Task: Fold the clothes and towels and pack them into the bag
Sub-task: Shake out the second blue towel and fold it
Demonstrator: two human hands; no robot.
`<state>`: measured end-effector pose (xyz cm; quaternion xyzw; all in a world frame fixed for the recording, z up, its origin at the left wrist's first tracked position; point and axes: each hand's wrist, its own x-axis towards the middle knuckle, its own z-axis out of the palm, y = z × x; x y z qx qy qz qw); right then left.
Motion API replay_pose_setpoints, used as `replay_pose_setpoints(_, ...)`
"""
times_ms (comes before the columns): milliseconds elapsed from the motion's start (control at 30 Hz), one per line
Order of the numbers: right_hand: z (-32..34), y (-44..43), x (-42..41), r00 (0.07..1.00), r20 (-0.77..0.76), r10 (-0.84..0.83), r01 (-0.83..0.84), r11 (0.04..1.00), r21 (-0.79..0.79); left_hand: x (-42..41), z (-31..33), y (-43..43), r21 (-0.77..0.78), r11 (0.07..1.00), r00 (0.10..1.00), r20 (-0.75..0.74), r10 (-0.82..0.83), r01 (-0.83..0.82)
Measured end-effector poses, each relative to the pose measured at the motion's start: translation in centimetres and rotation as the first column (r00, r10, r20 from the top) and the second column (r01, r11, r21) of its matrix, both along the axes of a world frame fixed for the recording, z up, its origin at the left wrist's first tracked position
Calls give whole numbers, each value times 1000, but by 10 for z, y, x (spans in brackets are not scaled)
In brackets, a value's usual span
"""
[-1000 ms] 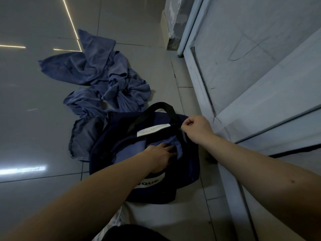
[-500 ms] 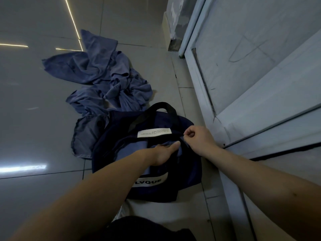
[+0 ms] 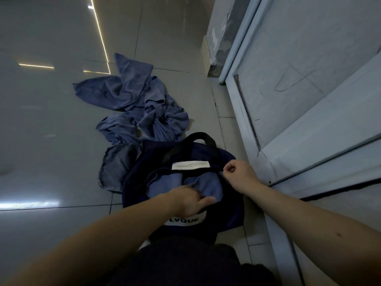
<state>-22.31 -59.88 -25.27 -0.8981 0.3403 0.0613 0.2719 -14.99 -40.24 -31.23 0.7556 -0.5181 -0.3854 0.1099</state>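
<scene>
Your left hand [image 3: 189, 200] palm down, thumb out, fingers blurred; your right hand [image 3: 240, 174] curled, pinching dark navy fabric bag [image 3: 233, 211] rim.

Navy bag [image 3: 233, 213], near side: white patch [image 3: 185, 220] with black capitals. You can read "LVQUE"; its start lies under your left hand [image 3: 189, 201].
Far inner rim: white label [image 3: 190, 165] with lines of fine print, upside down to you, too small to read.
</scene>
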Motion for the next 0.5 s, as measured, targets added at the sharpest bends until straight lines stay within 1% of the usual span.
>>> replay_pose_setpoints(100,4,3,1,1000,-24,7,-7,1000,10,-6,-6,9,73,994,994,65,-86,82)
replay_pose_setpoints(133,6,4,2,999,-37,13,-13,1000,4,-7,-2,8,83,991,992,66,-106,100)
replay_pose_setpoints(167,9,4,3,998,-53,20,-21,1000,-13,-7,8,8,74,994,996,33,-83,80)
replay_pose_setpoints(233,15,6,8,996,-85,34,-39,998,-58,-2,27,11,5,1000,998,-50,28,-28)
replay_pose_setpoints(300,24,11,18,992,-112,50,-60,995,-82,11,44,20,-62,975,973,-101,206,-213)
replay_pose_setpoints(333,29,15,26,991,-117,60,-71,993,-91,19,50,27,-105,955,958,-102,269,-279)
replay_pose_setpoints(400,38,28,46,989,-112,98,-110,989,-103,37,61,43,-177,918,934,-90,345,-355)
replay_pose_setpoints(500,44,54,84,978,-93,187,-197,973,-121,68,69,71,-240,837,869,-75,489,-492)
